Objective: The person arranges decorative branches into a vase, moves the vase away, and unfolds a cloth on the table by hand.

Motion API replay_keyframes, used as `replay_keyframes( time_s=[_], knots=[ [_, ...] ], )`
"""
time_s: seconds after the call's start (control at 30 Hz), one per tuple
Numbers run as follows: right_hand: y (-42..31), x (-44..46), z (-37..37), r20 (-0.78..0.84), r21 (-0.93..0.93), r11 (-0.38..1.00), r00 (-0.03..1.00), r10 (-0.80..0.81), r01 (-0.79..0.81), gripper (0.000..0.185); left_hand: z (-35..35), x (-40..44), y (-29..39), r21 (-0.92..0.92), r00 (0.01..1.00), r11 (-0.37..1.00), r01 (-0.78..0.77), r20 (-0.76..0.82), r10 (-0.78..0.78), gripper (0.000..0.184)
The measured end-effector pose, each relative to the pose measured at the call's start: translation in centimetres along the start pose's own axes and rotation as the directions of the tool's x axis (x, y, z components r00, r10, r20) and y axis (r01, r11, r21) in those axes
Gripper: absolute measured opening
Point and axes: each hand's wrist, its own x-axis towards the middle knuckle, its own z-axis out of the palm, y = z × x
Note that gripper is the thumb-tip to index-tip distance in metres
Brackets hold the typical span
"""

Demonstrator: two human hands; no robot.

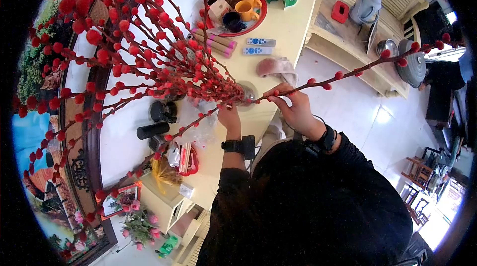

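Observation:
A large bunch of branches with fuzzy red buds stands in a clear glass vase on the cream table. My right hand pinches one long budded branch between thumb and fingers. That branch reaches from the vase mouth toward the upper right. Close to the vase, my left hand is closed at the base of the bunch, its fingertips partly hidden by buds and stems. A crumpled pink cloth lies just beyond my right hand.
Two remotes and a red tray with orange mugs lie farther along the table. Black jars and a red basket stand to the left. A wooden bench is on the right.

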Motion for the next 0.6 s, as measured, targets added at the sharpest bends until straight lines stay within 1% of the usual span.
replay_keyframes(
  time_s=[0.03,0.13,0.23,0.33,0.43,0.53,0.6],
  knots=[
    [0.0,0.0,0.0,-0.003,0.008,1.000,1.000,0.000,0.000,0.009,-0.2,0.0,0.2,-0.048,0.998,0.998,0.048,0.035,-0.046,0.024],
    [0.0,0.1,-0.1,0.001,0.017,1.000,1.000,0.006,-0.006,0.010,0.4,0.1,-0.5,0.018,0.999,0.998,-0.052,-0.006,0.052,0.024],
    [0.2,0.2,0.0,0.022,-0.009,1.000,1.000,0.015,-0.014,0.010,0.3,0.3,-0.7,0.034,0.985,0.984,-0.174,-0.012,0.175,0.024],
    [0.4,0.2,0.1,0.025,-0.027,1.000,1.000,0.014,-0.014,0.011,-0.3,0.6,-0.5,0.130,0.980,0.974,-0.185,0.097,0.174,0.022],
    [0.3,0.3,0.1,0.030,-0.029,0.999,0.999,0.018,-0.018,0.012,0.1,0.8,-1.5,0.098,0.945,0.940,-0.327,0.055,0.323,0.020],
    [0.2,0.4,0.2,0.022,-0.023,1.000,1.000,0.007,-0.006,0.012,0.3,0.6,-1.7,0.060,0.953,0.952,-0.301,0.063,0.297,0.019],
    [0.1,0.5,0.3,0.005,-0.020,1.000,1.000,-0.012,0.012,0.012,0.1,0.4,-1.4,0.092,0.954,0.949,-0.300,0.044,0.297,0.019]
  ],
)
